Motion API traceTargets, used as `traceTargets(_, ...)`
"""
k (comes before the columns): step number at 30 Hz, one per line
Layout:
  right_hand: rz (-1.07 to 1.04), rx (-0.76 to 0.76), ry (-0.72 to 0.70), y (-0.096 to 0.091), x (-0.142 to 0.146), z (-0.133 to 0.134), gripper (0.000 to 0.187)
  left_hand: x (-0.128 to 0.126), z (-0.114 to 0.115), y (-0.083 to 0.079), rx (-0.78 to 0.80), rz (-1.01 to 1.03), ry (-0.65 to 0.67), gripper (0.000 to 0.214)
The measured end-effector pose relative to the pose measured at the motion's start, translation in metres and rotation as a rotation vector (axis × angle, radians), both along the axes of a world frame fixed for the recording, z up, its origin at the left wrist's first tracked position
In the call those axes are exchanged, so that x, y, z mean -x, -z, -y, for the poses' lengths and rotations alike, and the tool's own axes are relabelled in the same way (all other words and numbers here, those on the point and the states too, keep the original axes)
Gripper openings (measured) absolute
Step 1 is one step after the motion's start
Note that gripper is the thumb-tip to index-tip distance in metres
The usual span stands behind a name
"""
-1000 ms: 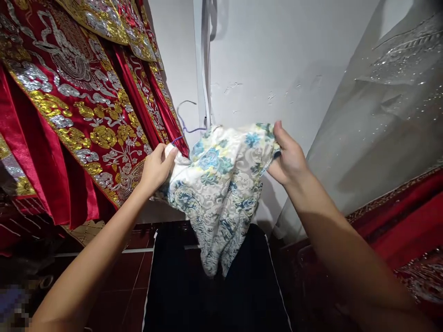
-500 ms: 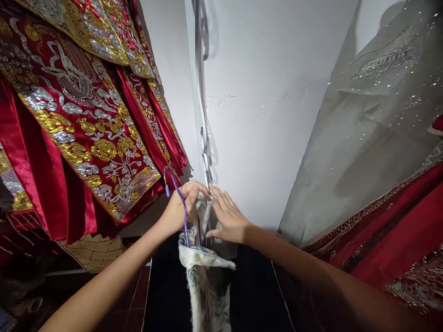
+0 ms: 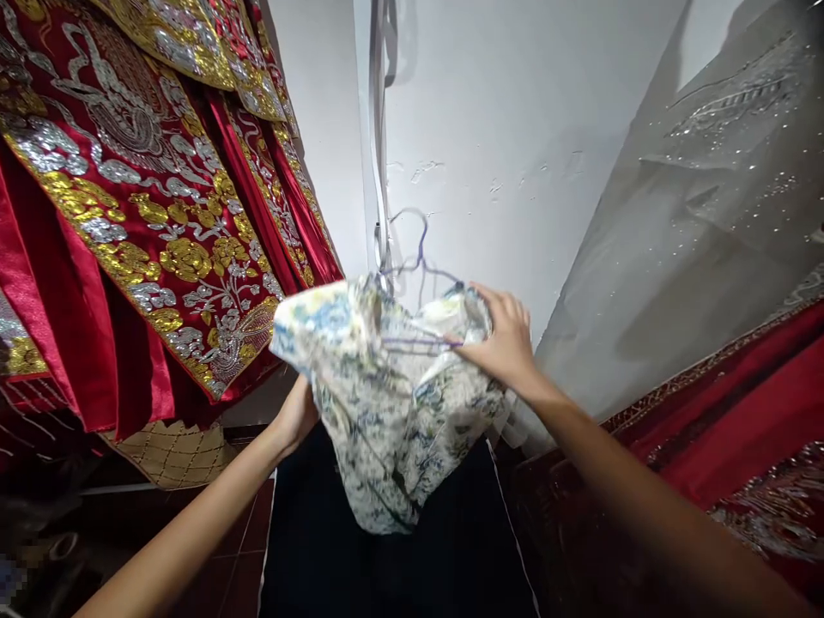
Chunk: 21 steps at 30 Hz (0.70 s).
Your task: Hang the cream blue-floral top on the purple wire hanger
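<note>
A pale blouse (image 3: 373,403) with a blue, green and yellow floral print hangs on a purple wire hanger (image 3: 421,257), which stands up out of its neckline. My right hand (image 3: 508,339) is closed round the shoulder of the blouse at the hanger's right end, thumb in front and fingers over the top. On the other side, my left hand (image 3: 296,416) reaches up behind the left sleeve; the cloth hides its fingers. The cloth is smeared by motion, and its lower end narrows to a point above my dark-clothed lap.
Red garments with gold and silver sequins (image 3: 193,249) hang at left. A narrow metal upright (image 3: 377,129) runs down the white wall (image 3: 489,103) behind the hanger. At right hang a sheer beaded cloth (image 3: 644,249) and red embroidered fabric (image 3: 740,429).
The blouse has been lifted and spread wide, turned to face me. The hanger's hook has shifted right and up. My hands, formerly close together at the hanger, have moved apart to either side.
</note>
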State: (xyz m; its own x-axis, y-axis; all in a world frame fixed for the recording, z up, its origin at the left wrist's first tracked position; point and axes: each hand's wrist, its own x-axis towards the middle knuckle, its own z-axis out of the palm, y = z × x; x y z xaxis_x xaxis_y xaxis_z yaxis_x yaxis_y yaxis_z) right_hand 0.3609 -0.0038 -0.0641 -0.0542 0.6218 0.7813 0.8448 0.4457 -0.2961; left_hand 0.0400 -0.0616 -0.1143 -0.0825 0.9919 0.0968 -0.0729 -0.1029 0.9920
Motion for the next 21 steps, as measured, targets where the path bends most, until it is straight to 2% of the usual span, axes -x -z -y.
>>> traceTargets(2, 0.02, -0.019, 0.056, -0.027, 0.006, -0.008, 0.091, 0.0, -0.004, 0.013, 0.04, 0.174, 0.094, 0.071)
traceTargets(4, 0.08, -0.011, 0.059, -0.048, 0.021, -0.011, 0.092, -0.008, -0.009, 0.023, 0.006, 0.159, 0.049, 0.066)
traceTargets(6, 0.124, -0.004, 0.05, -0.056, 0.037, -0.008, 0.095, -0.019, -0.012, 0.032, -0.06, 0.096, -0.026, 0.058)
traceTargets(8, 0.139, 0.004, 0.027, -0.051, 0.048, 0.0, 0.097, -0.029, -0.009, 0.044, -0.095, 0.082, -0.114, 0.054)
traceTargets(12, 0.141, 0.03, -0.166, -0.024, 0.043, 0.025, 0.092, -0.04, 0.006, 0.077, -0.012, 0.227, -0.286, 0.059)
traceTargets(15, 0.019, -0.009, -0.361, 0.004, 0.036, 0.053, 0.066, -0.046, 0.014, 0.097, 0.15, 0.369, -0.338, 0.064)
traceTargets(18, -0.388, 0.123, -0.498, 0.046, 0.047, 0.086, 0.042, -0.057, 0.02, 0.103, 0.322, 0.431, -0.376, 0.066)
traceTargets(20, -0.712, 0.303, -0.479, 0.079, 0.064, 0.102, 0.027, -0.068, 0.027, 0.102, 0.363, 0.45, -0.355, 0.065)
traceTargets(21, -0.807, 0.401, -0.461, 0.095, 0.073, 0.106, 0.024, -0.073, 0.031, 0.1, 0.351, 0.469, -0.318, 0.063)
